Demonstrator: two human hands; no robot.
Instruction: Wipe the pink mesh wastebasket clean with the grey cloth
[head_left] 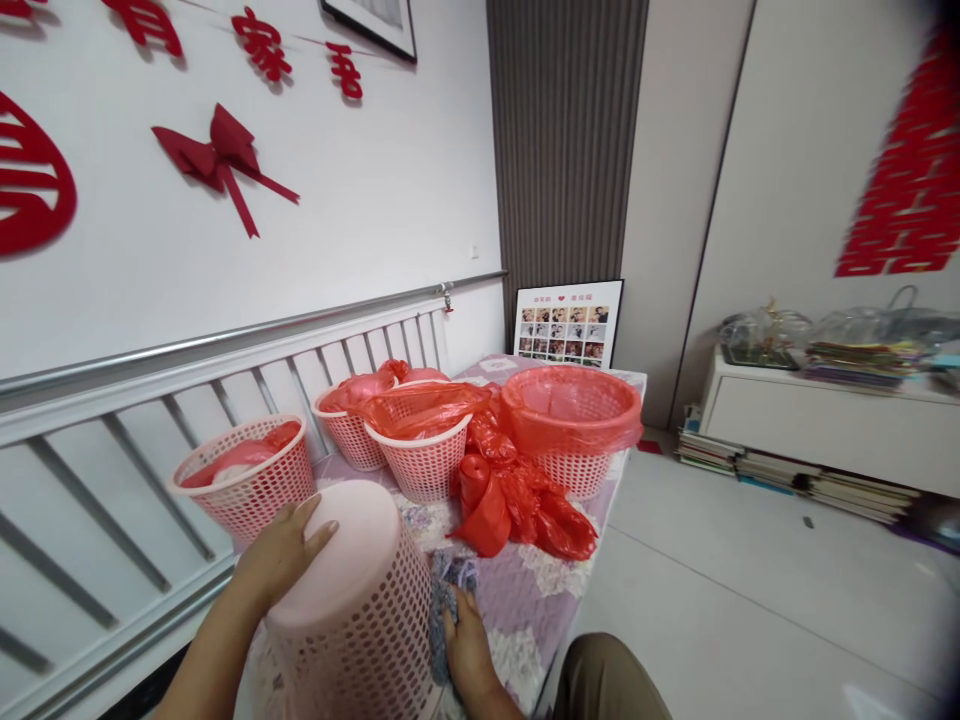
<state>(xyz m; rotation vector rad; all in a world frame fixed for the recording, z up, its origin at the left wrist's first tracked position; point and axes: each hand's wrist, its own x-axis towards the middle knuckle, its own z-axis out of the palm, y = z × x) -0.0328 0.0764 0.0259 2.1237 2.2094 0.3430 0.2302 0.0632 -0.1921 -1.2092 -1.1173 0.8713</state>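
A pink perforated plastic wastebasket [367, 620] is tipped with its solid base facing up, close in front of me. My left hand [281, 555] holds it at the base, thumb and fingers lying over the edge. On its right side, my right hand [469, 640] grips a grey-blue cloth [444, 600] pressed against the perforated wall. The fingers of that hand are partly hidden behind the cloth. Past the basket lies a loose roll of red plastic bags [484, 505], partly unrolled over the patterned cover [517, 580].
Several more pink baskets stand beyond: one at left [251, 500], one in the middle [427, 465] and a red-lined one [574, 475] at right. A white radiator [97, 480] runs along the left wall. At right are the tiled floor [720, 600] and a white cabinet [825, 410].
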